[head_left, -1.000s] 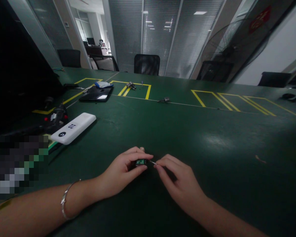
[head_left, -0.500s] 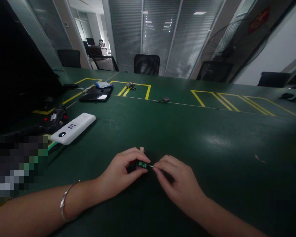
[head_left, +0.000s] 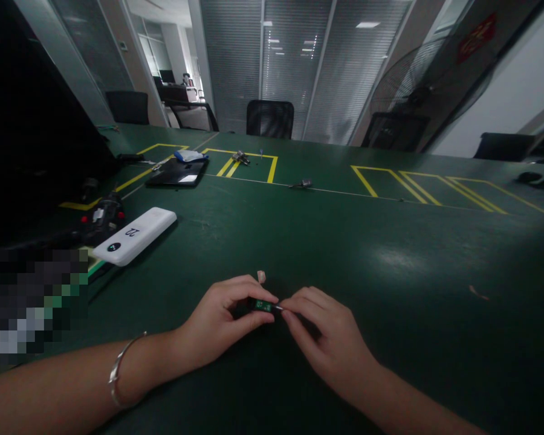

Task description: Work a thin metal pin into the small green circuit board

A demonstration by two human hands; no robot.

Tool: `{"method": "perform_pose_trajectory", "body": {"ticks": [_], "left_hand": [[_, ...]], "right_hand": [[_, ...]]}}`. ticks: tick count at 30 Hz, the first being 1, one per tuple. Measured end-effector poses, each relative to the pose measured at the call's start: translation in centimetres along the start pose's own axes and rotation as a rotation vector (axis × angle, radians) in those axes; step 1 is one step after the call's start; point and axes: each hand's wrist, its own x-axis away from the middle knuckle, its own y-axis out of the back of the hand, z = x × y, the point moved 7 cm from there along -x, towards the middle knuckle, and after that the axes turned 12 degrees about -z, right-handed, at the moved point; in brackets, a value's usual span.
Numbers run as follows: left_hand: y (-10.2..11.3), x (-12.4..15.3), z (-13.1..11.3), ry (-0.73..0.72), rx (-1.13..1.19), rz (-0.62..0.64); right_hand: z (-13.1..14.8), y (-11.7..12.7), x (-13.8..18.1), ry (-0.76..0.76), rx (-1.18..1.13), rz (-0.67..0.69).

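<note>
My left hand pinches a small black part with a green circuit board between thumb and forefinger, low over the green table. My right hand holds a thin metal pin or tool, its tip touching the right end of the green board. A silver bracelet sits on my left wrist. A tiny pale piece lies on the table just beyond my left fingers.
A white power bank lies at left, beside a black tool with red buttons. Farther back are a dark tablet, small metal parts and a loose part among yellow tape outlines. Chairs and a fan stand behind.
Both hands drifted slightly down and toward me. The thin tool's tip closed in from a small gap until it meets the green board's right end.
</note>
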Motion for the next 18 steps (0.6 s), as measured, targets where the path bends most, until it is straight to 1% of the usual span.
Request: {"method": "perform_pose_trajectory", "body": {"ticks": [5,13,15,18], "left_hand": [[-0.04,0.17,0.45,0.054,0.05,0.006],[-0.28,0.02,0.69,0.135,0.228,-0.015],[-0.27,0.02,0.69,0.137,0.223,-0.018],[-0.19,0.1,0.49,0.101,0.151,-0.01]], "right_hand": [[0.14,-0.1,-0.18,0.011,-0.011,-0.009],[0.36,0.13,-0.09,0.013,-0.044,-0.03],[0.31,0.08,-0.02,0.007,-0.041,-0.026],[0.25,-0.01,0.0,0.008,-0.015,-0.028]]}}
